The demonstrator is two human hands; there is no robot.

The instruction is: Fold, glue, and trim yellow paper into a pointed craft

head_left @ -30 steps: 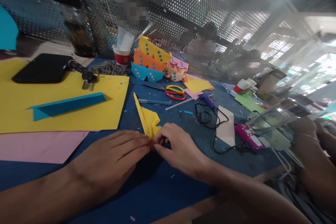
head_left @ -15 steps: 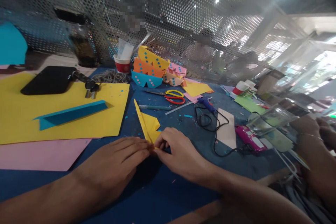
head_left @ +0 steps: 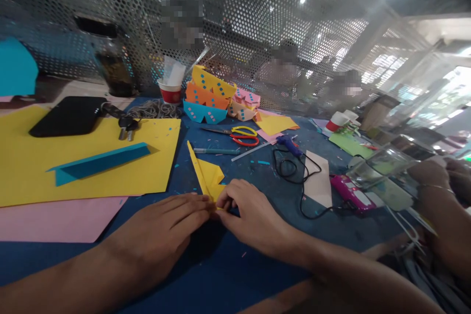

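A folded piece of yellow paper (head_left: 208, 172) lies on the blue table between my hands, its long narrow flap pointing away from me. At its near end, my right hand (head_left: 248, 211) pinches the paper between thumb and curled fingers. My left hand (head_left: 167, 228) has its fingers together and reaches the same end, fingertips pressed on the paper; the left thumb is mostly hidden. Beyond the paper lie a pen-like blue stick (head_left: 216, 151) and scissors (head_left: 243, 136) with yellow and red handles. A folded blue paper strip (head_left: 101, 162) rests to the left on a yellow sheet (head_left: 147, 184).
A blue glue gun (head_left: 289, 145) trails its black cord towards a magenta device (head_left: 352, 193). Dotted paper pieces (head_left: 208, 95) stand at the back beside a red and white cup (head_left: 171, 91). A phone (head_left: 68, 116) and keys (head_left: 127, 126) lie left. Another person's arm (head_left: 436, 201) is at right.
My hands keep nearly the same place on the yellow paper. The view has shifted slightly, and the other person's arm at right has moved a little.
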